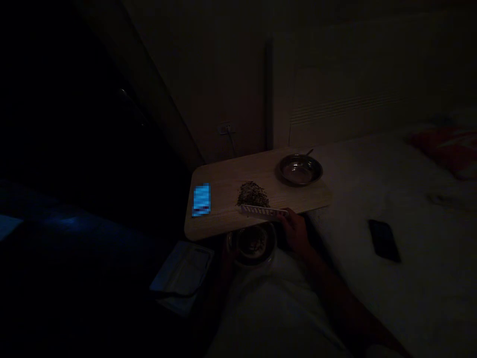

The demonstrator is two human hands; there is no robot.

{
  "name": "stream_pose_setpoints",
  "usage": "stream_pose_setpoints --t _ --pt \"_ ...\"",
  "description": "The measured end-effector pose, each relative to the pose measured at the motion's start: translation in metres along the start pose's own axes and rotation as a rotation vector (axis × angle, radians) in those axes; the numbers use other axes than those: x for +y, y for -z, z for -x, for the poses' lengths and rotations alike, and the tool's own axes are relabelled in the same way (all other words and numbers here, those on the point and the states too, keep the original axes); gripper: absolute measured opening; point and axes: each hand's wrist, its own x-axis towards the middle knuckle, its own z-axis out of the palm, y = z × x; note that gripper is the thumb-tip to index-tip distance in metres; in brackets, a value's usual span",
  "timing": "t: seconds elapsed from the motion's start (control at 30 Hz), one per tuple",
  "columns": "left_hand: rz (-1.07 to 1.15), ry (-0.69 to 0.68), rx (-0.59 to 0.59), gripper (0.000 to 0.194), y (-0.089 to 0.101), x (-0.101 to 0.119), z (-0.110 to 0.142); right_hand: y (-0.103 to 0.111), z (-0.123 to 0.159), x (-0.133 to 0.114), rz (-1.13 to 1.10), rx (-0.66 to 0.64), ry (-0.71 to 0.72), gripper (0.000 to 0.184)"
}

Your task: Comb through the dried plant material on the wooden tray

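My right hand [295, 229] is closed on the right end of a long, narrow pale strip with stripes [261, 212]; its exact kind is too dim to tell. The strip lies along the near side of a loose heap of small dark and light grains or seeds [253, 193] on a low wooden table [223, 226]. Just below the table's front edge is a metal bowl [274, 251] with some bits at its bottom. My left hand [230, 249] is at this bowl's left rim and seems to grip it, though darkness hides most of the fingers.
On the table's far right stands a wide metal bowl [285, 171] with a spoon handle [309, 152] showing. A lit, blurred screen [201, 200] lies at the left. A dark phone [384, 240] rests on the bed [354, 199]. A pale container [182, 273] is at lower left.
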Motion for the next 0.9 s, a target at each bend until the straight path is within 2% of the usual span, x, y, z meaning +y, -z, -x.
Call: stream_pose_setpoints --t 0.13,0.37,0.53,0.9 --pt "0.021 0.07 0.045 0.071 -0.0005 -0.001 0.0 0.0017 0.0009 0.0027 0.004 -0.001 -0.009 0.025" --pt "-0.02 0.019 0.037 0.07 0.0004 -0.0016 -0.0045 0.0047 0.0006 0.0036 -0.031 -0.037 -0.02 0.025" --pt "-0.019 0.052 0.038 0.068 0.0009 -0.0022 -0.0039 0.0065 0.0 0.0054 -0.028 -0.086 -0.01 0.026" --pt "0.016 0.03 0.012 0.073 -0.003 0.0026 -0.0014 0.0101 0.0003 -0.0018 -0.051 -0.127 0.001 0.025"
